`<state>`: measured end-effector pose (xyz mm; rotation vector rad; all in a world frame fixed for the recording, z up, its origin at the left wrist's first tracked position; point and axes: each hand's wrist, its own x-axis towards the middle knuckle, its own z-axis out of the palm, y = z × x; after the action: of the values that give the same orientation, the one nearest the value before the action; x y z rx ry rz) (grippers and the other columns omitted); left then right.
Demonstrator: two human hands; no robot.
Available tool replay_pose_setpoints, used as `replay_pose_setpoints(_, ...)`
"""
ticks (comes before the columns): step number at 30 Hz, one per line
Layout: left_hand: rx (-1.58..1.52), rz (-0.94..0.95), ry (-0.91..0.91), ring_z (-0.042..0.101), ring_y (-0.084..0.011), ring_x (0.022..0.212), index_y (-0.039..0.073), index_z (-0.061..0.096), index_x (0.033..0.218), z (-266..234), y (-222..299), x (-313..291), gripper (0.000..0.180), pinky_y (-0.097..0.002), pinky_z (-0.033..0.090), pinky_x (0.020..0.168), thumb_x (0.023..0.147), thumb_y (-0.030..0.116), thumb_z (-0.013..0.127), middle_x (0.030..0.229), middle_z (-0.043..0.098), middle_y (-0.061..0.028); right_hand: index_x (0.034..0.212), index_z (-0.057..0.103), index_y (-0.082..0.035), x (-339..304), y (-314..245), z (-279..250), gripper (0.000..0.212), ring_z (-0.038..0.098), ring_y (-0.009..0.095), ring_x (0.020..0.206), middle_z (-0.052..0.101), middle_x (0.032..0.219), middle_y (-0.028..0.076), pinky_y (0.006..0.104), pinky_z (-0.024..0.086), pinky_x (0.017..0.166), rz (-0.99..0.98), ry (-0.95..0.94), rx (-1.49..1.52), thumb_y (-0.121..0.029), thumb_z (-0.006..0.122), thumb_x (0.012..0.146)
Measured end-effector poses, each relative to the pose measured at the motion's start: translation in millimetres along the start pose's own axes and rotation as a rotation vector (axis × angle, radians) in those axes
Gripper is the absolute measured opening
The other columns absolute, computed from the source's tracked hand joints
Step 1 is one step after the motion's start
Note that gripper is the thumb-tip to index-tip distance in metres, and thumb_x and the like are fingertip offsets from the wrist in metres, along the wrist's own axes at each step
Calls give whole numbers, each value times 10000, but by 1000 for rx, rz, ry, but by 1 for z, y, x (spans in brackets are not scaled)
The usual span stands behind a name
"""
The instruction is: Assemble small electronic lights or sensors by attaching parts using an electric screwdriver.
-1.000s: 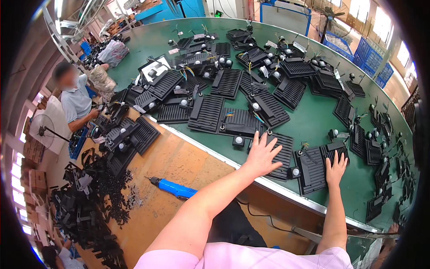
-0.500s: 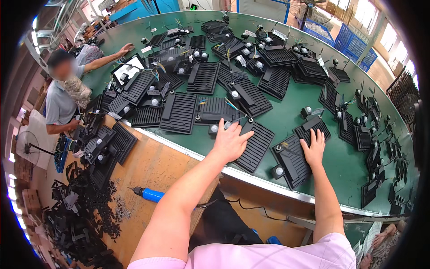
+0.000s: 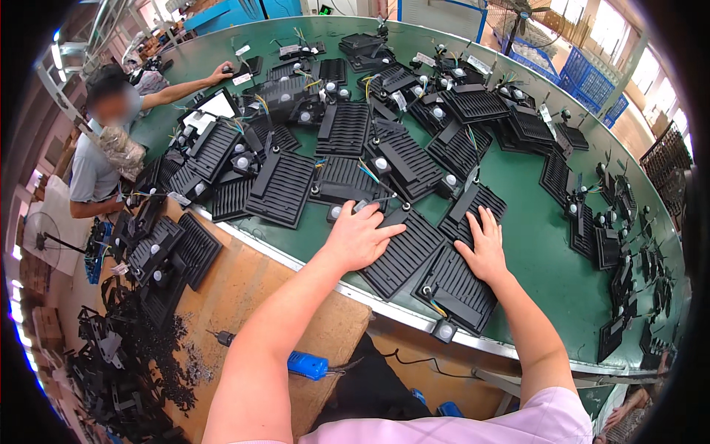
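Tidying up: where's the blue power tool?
In the head view, the blue tool lies lower left on the bench, partly behind the left arm.

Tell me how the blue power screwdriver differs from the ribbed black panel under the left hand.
Colour: the blue power screwdriver has a blue body, while the ribbed black panel is black.
Shape: the screwdriver is slim and long; the panel is broad and flat.
Place: the screwdriver lies on the brown bench, the panel on the green surface.
Contact: the left hand overlaps the panel's edge; no hand holds the screwdriver.
Shared: both are partly hidden.
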<state>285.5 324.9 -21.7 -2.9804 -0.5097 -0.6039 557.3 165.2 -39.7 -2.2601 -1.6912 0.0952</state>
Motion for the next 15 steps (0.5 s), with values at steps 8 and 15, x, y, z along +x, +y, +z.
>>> replay_pose_setpoints(8, 23, 28, -73, 504, -247, 1192, 327, 617, 1226, -14, -45, -7, 420, -557, 321, 1013, 810, 267, 621, 1085, 606, -41, 1426, 419, -97, 14, -22, 3, 692, 204, 359, 1442, 267, 1534, 192, 568, 182, 1147, -49, -33, 6, -405, 646, 850)
replay_pose_setpoints(15, 76, 28, -25, 487, -263, 1230, 297, 608, 1234, -22, -81, -27, 454, -523, 300, 1091, 790, 216, 659, 1124, 591, -55, 1411, 406, -48, 27, -55, 16, 708, 205, 356, 1442, 270, 1531, 201, 590, 185, 1138, -104, -18, -9, -394, 651, 845)
